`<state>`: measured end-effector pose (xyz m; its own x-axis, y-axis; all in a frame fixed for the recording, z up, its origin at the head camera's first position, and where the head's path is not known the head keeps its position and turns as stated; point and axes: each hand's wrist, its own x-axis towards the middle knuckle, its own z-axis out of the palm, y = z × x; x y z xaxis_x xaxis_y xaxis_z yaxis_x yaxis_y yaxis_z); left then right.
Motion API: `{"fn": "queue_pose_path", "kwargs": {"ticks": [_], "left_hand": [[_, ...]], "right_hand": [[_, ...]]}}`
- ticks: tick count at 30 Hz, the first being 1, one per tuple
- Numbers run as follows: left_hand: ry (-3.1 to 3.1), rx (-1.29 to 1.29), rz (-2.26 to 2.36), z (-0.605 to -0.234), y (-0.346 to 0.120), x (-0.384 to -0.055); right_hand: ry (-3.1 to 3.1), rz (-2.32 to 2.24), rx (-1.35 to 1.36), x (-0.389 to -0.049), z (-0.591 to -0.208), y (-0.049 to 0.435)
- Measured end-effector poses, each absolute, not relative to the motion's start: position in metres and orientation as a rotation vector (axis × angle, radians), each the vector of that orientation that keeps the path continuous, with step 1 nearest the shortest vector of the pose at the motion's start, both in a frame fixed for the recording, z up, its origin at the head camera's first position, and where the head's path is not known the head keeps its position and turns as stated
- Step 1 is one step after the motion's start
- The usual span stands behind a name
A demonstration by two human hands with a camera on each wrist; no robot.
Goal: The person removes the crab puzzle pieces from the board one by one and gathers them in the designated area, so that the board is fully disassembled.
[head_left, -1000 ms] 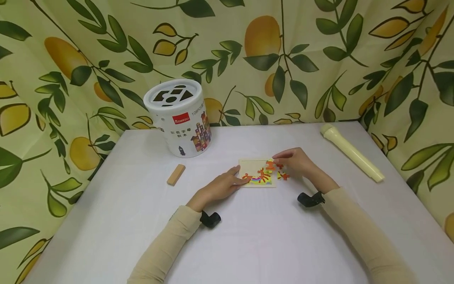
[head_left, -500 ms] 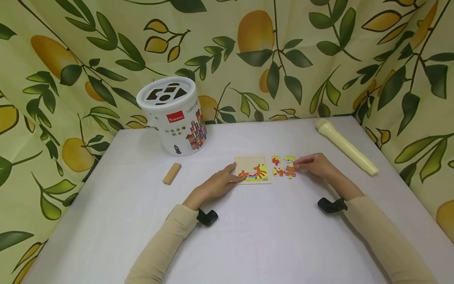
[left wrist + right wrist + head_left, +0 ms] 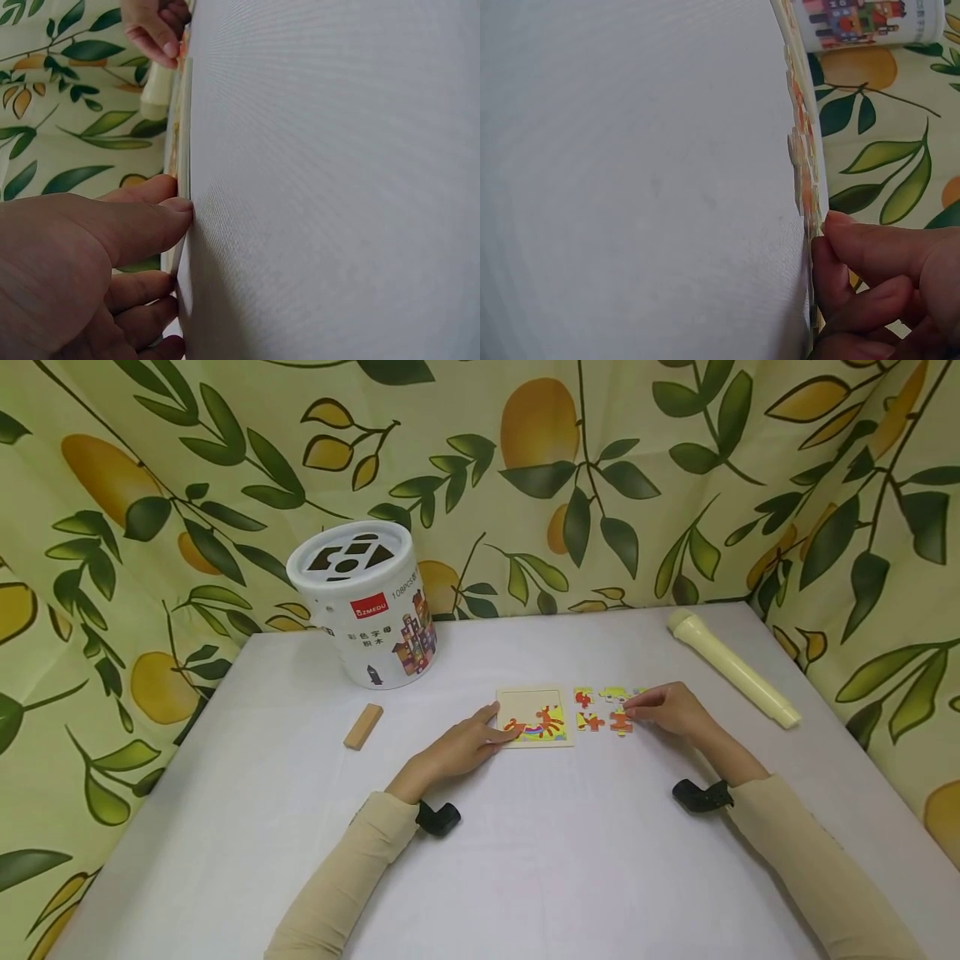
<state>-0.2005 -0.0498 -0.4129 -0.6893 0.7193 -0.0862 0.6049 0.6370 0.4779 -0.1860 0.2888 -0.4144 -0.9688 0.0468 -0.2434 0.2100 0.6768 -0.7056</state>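
In the head view a small light-wood puzzle board [image 3: 519,700] lies on the table, its lower and right parts filled with orange, yellow and rainbow-striped picture pieces. My left hand [image 3: 463,748] grips the board's left side, thumb over the front corner; the left wrist view has the thumb [image 3: 161,221] at its edge. Several loose puzzle pieces [image 3: 591,722] lie right of the board in two rows. My right hand [image 3: 675,706] pinches an orange puzzle piece [image 3: 621,724] at the near right of this group, low at the table. Its curled fingers [image 3: 870,307] hide part of the pieces behind.
A white bucket [image 3: 337,618] with shape holes in its lid stands at the back left. Before it lies a wooden block [image 3: 363,727]. A cream microphone-shaped stick [image 3: 735,670] lies at the back right. Patterned cloth hangs behind the white table [image 3: 525,860].
My right hand has moved from over the board to the right, carrying an orange puzzle piece, then shifted it slightly away from the piece behind. My left hand stays on the board.
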Motion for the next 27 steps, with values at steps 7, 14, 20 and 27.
{"fn": "queue_pose_path", "kwargs": {"ticks": [7,14,20,27], "left_hand": [[2.604,1.096,0.614,-0.409,-0.052,-0.203],[2.598,1.087,0.614,-0.409,-0.053,-0.203],[2.589,1.076,0.613,-0.411,-0.052,-0.202],[2.581,1.063,0.602,-0.412,-0.051,-0.200]], "right_hand": [[2.751,-1.135,0.129,-0.194,-0.406,0.276],[2.679,-1.113,-0.097,-0.210,-0.402,0.235],[2.692,-1.043,-0.256,-0.217,-0.406,0.202],[2.754,-0.891,-0.246,-0.219,-0.411,0.188]]}}
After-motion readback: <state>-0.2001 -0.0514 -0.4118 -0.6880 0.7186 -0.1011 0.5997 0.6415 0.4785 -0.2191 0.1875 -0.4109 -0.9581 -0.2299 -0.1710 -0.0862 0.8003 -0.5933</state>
